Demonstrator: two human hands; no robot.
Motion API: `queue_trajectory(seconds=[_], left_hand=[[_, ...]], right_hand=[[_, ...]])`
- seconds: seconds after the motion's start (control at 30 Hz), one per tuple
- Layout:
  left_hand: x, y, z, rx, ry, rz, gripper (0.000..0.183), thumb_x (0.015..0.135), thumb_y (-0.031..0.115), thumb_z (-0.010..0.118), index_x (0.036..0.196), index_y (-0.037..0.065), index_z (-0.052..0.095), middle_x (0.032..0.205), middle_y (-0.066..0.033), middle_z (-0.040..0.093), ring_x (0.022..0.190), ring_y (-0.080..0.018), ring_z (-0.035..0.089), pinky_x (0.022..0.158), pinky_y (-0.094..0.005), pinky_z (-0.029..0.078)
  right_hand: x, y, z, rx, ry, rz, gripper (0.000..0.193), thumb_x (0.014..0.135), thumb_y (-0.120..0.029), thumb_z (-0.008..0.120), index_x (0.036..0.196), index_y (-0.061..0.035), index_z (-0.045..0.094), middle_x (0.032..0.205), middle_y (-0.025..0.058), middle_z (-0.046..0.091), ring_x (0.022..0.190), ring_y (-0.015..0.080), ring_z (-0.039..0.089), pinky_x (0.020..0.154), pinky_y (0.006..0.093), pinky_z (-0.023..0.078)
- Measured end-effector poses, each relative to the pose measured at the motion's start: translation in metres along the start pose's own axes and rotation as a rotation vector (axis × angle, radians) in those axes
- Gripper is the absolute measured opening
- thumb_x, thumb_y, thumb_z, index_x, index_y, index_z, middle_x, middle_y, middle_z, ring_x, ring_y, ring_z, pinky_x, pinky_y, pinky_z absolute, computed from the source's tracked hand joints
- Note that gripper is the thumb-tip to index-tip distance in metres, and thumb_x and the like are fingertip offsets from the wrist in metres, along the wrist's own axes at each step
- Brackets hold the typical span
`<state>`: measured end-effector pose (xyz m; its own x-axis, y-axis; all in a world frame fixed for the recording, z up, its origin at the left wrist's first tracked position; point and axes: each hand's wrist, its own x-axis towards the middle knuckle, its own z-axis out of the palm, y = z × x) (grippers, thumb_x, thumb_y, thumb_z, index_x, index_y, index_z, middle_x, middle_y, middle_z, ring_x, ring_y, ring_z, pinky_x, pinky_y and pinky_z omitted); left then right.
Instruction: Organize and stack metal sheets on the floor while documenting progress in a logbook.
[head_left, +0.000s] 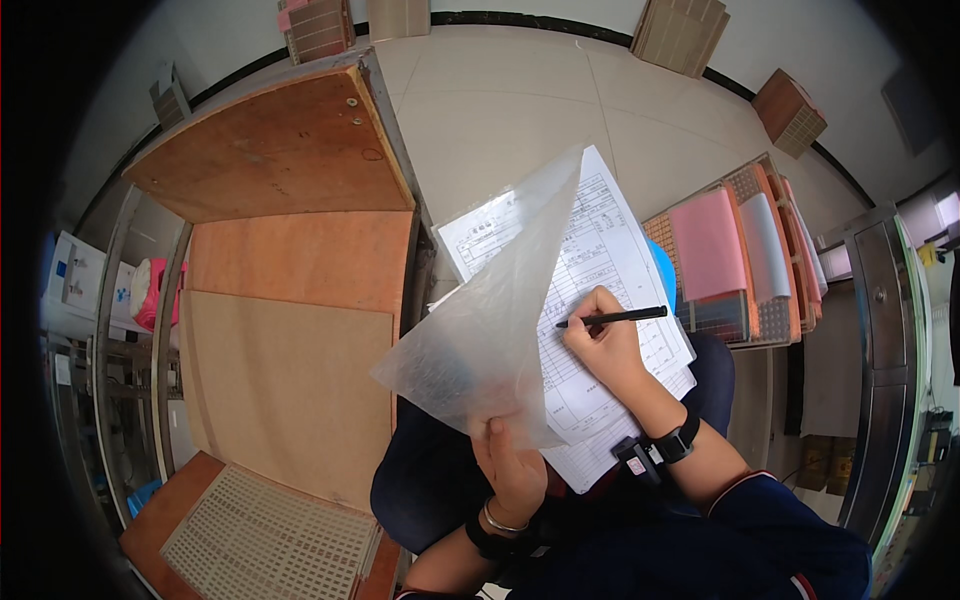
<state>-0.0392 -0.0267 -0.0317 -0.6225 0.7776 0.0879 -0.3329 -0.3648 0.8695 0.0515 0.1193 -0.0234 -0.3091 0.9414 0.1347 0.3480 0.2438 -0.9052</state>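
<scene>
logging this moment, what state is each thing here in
Printed form, partly covered
Clear plastic sheet, raised, slanting, scuffed
Black pen, held, tip down at the form
Left hand, pinching the sheet's near edge
Right hand, gripping the pen
Black watch, strapped on
Pink sheet, draped
Perforated board, lying flat

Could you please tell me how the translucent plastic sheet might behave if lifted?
The translucent plastic sheet is probably floppy, since it bends back over the printed white papers. It is likely light too, looking thin enough for dim shapes to show through.
</scene>
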Motion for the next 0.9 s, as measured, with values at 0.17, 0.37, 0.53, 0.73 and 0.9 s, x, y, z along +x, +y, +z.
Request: queue_trajectory(seconds=[0.17, 0.37, 0.53, 0.73, 0.9], left_hand=[[0.002, 0.004, 0.007, -0.020, 0.054, -0.054, 0.027, 0.096, 0.019, 0.030, 0.104, -0.002, 0.045, 0.109, -0.0131, 0.046, 0.106, -0.0219, 0.046, 0.094, -0.0340, 0.036], [0.000, 0.002, 0.006, 0.116, -0.030, -0.044, 0.035, 0.098, 0.028, 0.030, 0.108, -0.003, 0.045, 0.118, -0.0138, 0.044, 0.110, -0.0223, 0.045, 0.096, -0.0354, 0.034], [0.017, 0.008, 0.021, 0.240, -0.199, 0.180, 0.039, 0.098, 0.032, 0.028, 0.111, 0.000, 0.046, 0.128, -0.0145, 0.039, 0.121, -0.0225, 0.037, 0.101, -0.0375, 0.030], [0.031, 0.004, 0.007, 0.374, -0.047, 0.156, 0.024, 0.095, 0.017, 0.045, 0.114, 0.003, 0.045, 0.133, -0.0140, 0.035, 0.125, -0.0226, 0.033, 0.105, -0.0379, 0.026], [0.036, -0.028, -0.001, 0.398, 0.041, 0.076, 0.034, 0.090, 0.009, 0.053, 0.121, 0.002, 0.041, 0.124, -0.0130, 0.042, 0.116, -0.0190, 0.042, 0.095, -0.0300, 0.038]], right_hand=[[0.001, 0.003, 0.000, 0.033, 0.007, 0.004, 0.015, 0.072, -0.003, 0.063, 0.069, -0.0052, 0.048, 0.059, -0.0012, 0.048, 0.052, 0.0049, 0.043, 0.048, 0.0207, 0.036], [-0.001, 0.001, -0.001, -0.003, 0.021, 0.007, 0.016, 0.072, -0.001, 0.061, 0.068, -0.0055, 0.046, 0.058, -0.0020, 0.047, 0.053, 0.0045, 0.042, 0.049, 0.0202, 0.036], [0.001, 0.040, -0.024, 0.092, 0.008, 0.101, 0.020, 0.088, -0.025, 0.053, 0.090, -0.0055, 0.054, 0.077, 0.0058, 0.060, 0.065, 0.0115, 0.054, 0.059, 0.0260, 0.044], [-0.001, 0.020, -0.089, 0.780, 0.214, 0.234, 0.049, 0.093, -0.045, 0.041, 0.124, -0.0070, 0.041, 0.127, 0.0169, 0.048, 0.100, 0.0251, 0.056, 0.081, 0.0363, 0.047], [-0.006, 0.023, -0.134, 0.286, -0.091, 0.285, 0.044, 0.088, -0.024, 0.059, 0.124, -0.0050, 0.044, 0.110, 0.0090, 0.052, 0.086, 0.0176, 0.056, 0.069, 0.0272, 0.047]])
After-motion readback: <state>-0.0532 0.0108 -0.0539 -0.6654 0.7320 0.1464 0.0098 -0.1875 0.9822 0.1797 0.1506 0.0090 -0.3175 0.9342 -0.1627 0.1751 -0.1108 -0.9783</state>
